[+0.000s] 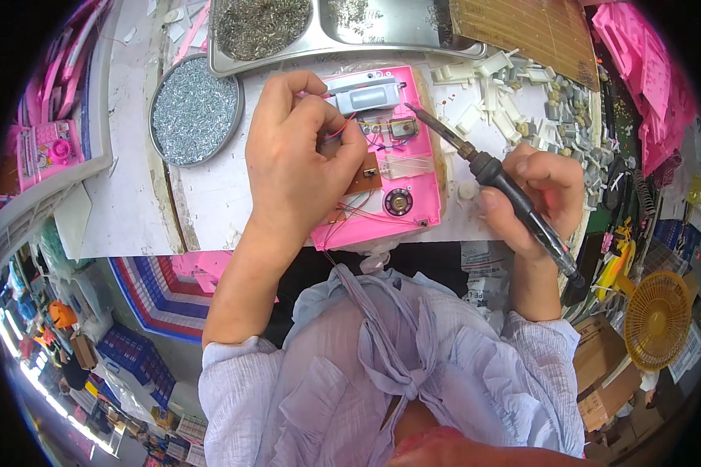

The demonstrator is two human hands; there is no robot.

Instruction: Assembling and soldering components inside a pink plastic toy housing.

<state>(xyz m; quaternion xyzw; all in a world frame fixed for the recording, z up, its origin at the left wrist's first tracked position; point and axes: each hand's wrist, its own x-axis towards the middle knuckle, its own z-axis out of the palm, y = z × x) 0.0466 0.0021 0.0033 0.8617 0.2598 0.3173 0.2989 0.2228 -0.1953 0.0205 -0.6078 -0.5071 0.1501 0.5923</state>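
Note:
My left hand (pixel 300 148) is closed in a pinch over the left side of a pink plastic housing (pixel 427 167), with thin red wires (pixel 339 131) at its fingertips. In my right hand (pixel 545 191) is a soldering iron (pixel 500 173), held by its black handle. Its tip points up and left, close to a grey-white plastic part (pixel 372 96) at the housing's top. Inside the housing are a small metal motor (pixel 403 128), a brown circuit board (pixel 363 180) partly under my left hand, and a round speaker (pixel 398 201). Loose wires run below the board.
A round dish of small screws (pixel 196 109) stands on the left. Behind the housing is a steel tray (pixel 327 48) of small metal pieces, with brown cardboard (pixel 530 35) over its right end. White and grey plastic parts (pixel 502 97) lie heaped at right. A yellow fan (pixel 658 321) stands beyond.

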